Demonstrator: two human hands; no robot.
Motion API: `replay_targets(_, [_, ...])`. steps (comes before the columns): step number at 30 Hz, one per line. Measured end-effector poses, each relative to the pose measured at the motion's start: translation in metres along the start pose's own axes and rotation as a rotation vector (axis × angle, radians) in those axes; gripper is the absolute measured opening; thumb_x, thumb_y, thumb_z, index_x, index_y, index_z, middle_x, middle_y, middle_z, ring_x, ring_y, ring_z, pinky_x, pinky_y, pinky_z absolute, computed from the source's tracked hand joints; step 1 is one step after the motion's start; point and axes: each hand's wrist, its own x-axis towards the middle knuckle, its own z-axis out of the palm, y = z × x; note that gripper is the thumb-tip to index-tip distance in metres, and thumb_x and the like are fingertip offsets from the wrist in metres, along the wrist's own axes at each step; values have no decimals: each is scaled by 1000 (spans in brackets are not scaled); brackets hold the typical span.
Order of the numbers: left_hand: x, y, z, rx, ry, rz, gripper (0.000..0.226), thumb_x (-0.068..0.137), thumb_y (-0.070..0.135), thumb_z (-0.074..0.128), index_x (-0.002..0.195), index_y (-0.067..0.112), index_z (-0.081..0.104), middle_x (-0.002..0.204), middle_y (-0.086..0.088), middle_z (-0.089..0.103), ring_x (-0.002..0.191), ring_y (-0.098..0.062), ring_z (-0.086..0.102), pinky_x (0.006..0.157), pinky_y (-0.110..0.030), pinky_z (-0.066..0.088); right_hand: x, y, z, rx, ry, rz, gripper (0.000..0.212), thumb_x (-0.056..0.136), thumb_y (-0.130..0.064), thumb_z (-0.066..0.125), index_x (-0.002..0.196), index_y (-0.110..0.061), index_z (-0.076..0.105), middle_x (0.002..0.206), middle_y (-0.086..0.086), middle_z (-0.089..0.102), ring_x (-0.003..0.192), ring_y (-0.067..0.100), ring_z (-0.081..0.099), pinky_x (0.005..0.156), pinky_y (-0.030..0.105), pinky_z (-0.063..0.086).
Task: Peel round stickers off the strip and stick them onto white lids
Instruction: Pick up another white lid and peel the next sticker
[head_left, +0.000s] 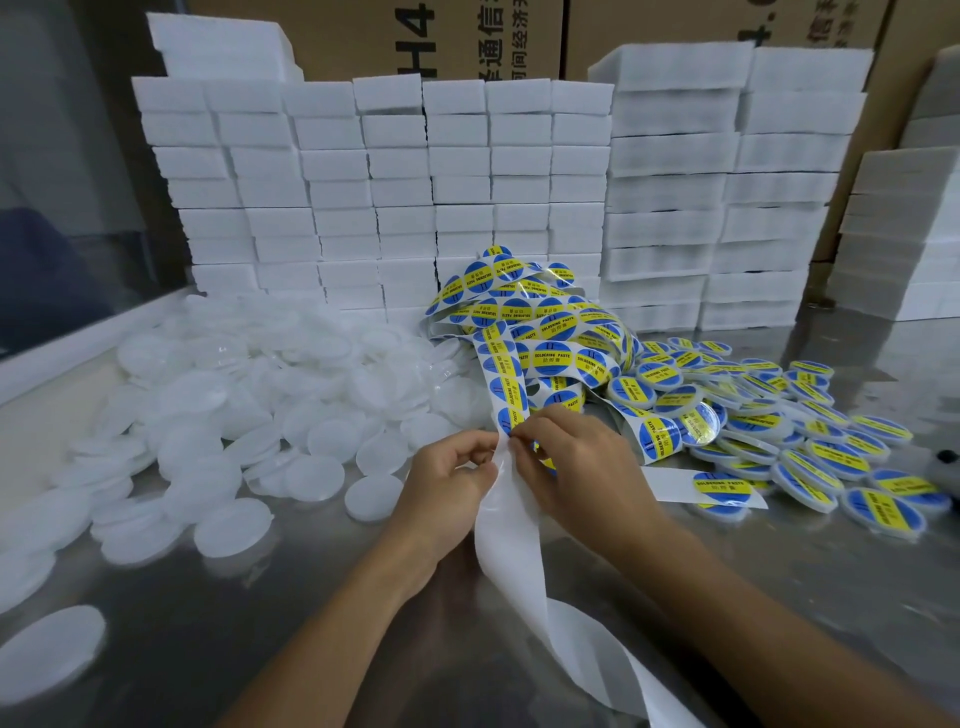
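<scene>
A tangled sticker strip (540, 332) with round blue-and-yellow stickers lies heaped in the middle of the table. Its bare white backing (511, 530) trails toward me. My left hand (449, 483) pinches the backing just below the last stickers. My right hand (576, 462) pinches a blue-and-yellow sticker (543, 457) at the strip's edge, fingertips nearly touching the left hand's. A big pile of plain white lids (249, 395) spreads over the left of the table. Several lids with stickers on them (810, 441) lie heaped at the right.
White foam blocks (395, 197) are stacked in a wall behind the piles, with taller stacks at the right (727, 182) and cardboard boxes (467, 36) behind. The metal table (260, 623) shows bare near me. A short cut strip piece (706, 486) lies right of my right hand.
</scene>
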Motion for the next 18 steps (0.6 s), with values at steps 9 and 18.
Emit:
replay_targets(9, [0, -2, 1, 43, 10, 35, 35, 88, -5, 52, 99, 20, 74, 95, -7, 68, 98, -27, 65, 90, -41, 52, -1, 5, 5, 275, 16, 336, 8, 93, -17, 63, 88, -11, 64, 80, -4, 61, 67, 10, 56, 63, 24, 46])
replay_targets(18, [8, -13, -1, 138, 150, 67, 27, 86, 0, 53, 83, 26, 57, 74, 5, 63, 61, -3, 55, 50, -8, 39, 8, 30, -5, 911, 186, 997, 25, 91, -10, 56, 67, -8, 62, 51, -4, 53, 46, 8, 46, 56, 28, 45])
